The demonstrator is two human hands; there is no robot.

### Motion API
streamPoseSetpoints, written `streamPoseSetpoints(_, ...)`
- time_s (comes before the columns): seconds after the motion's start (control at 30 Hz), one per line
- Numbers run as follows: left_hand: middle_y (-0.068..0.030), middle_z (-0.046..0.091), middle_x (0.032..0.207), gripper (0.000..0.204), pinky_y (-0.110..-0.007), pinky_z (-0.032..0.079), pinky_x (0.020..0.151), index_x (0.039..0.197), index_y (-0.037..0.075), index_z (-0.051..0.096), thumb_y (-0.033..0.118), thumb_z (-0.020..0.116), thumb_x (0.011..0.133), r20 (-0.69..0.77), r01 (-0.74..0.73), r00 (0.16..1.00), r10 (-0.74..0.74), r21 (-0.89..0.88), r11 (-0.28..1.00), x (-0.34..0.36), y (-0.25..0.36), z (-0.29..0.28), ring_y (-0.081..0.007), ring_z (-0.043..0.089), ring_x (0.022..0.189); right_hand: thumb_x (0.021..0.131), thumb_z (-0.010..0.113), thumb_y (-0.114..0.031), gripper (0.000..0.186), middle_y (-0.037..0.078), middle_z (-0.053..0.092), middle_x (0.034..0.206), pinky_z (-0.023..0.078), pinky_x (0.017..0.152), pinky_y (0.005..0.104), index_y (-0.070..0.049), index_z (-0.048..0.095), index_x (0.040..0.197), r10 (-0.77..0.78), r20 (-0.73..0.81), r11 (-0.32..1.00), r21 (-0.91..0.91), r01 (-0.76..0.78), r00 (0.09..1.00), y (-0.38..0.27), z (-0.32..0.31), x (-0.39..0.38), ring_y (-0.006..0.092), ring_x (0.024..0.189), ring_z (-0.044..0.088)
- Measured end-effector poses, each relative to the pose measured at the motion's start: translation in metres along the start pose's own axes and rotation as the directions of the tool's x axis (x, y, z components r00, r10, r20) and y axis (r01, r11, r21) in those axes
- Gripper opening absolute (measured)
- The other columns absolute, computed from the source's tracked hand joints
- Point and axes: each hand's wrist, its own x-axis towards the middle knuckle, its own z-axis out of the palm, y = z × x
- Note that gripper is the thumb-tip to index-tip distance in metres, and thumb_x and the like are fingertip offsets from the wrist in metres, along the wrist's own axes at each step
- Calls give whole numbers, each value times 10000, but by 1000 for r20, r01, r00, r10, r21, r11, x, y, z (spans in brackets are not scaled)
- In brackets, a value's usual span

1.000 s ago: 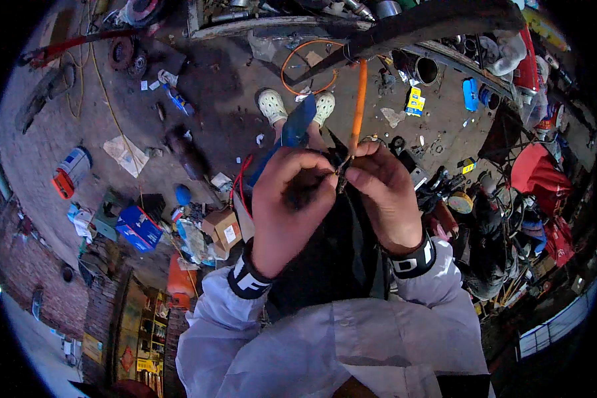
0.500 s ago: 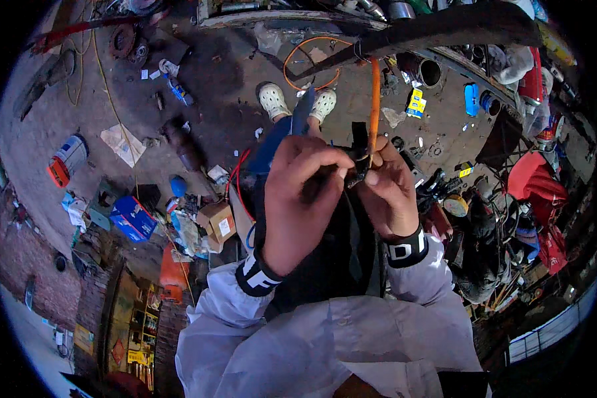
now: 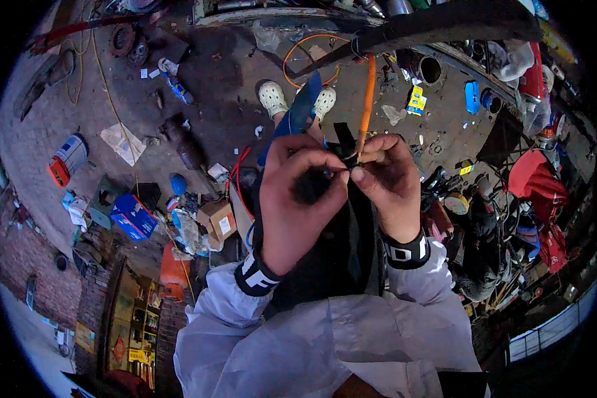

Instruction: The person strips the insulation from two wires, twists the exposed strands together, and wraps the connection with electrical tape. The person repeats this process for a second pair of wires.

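An orange cable [image 3: 368, 99] comes down from above and ends between my hands. At its lower end a thin pale wire [image 3: 350, 156] bends off toward the left fingertips. My left hand [image 3: 292, 212] is closed, thumb and forefinger pinched near that wire; what lies between the tips is too small to make out. My right hand [image 3: 395, 189] is closed as well, its thumb and fingers pinching at the cable's end. The fingertips of both hands almost meet. Just beyond them a black strip [image 3: 343, 134] sticks up, partly hidden by the hands.
A dark beam [image 3: 444, 30] crosses overhead at the upper right. A blue flat piece [image 3: 302, 109] stands before my light clogs [image 3: 272, 98]. Left lie a cardboard box [image 3: 217, 222], a blue box [image 3: 134, 217] and red tubing [image 3: 236, 171]. Right are a red cloth [image 3: 537, 182] and piled clutter.
Both hands have shifted slightly, and the cable's lower end has swung a little left with the right fingertips. The blue flat piece appears farther right and higher.
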Motion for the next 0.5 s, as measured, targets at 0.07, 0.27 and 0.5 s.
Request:
streamPoseSetpoints(0.07, -110, 527, 1027, 183, -289, 483, 798, 884, 20, 666, -25, 718, 714, -20, -3, 1000, 3, 6, 1000, -1, -2, 2, -197, 585, 918, 819, 662, 90, 375, 43, 584, 1049, 462, 898, 267, -22, 491, 1134, -29, 11, 999, -44, 30, 1000, 1, -1, 0, 123, 1007, 584)
streamPoseSetpoints(0.27, -92, 472, 1062, 225, -312, 462, 846, 848, 54, 679, -31, 724, 645, 63, -96, 993, 101, -66, 993, -2, -6, 4, -213, 543, 978, 863, 631, 22, 296, 20, 574, 1048, 432, 902, 269, -24, 505, 1127, 23, 38, 995, 95, -27, 999, 0, -7, 1, 124, 1014, 562)
streamPoseSetpoints(0.5, -91, 405, 1128, 271, -327, 449, 879, 845, 87, 689, -41, 735, 612, 194, -233, 950, 245, -79, 969, 0, -15, -6, -222, 519, 1016, 896, 636, -65, 136, 23, 598, 966, 415, 882, 259, -19, 584, 1013, 75, 76, 996, 48, -79, 994, -11, -19, -3, 124, 962, 556)
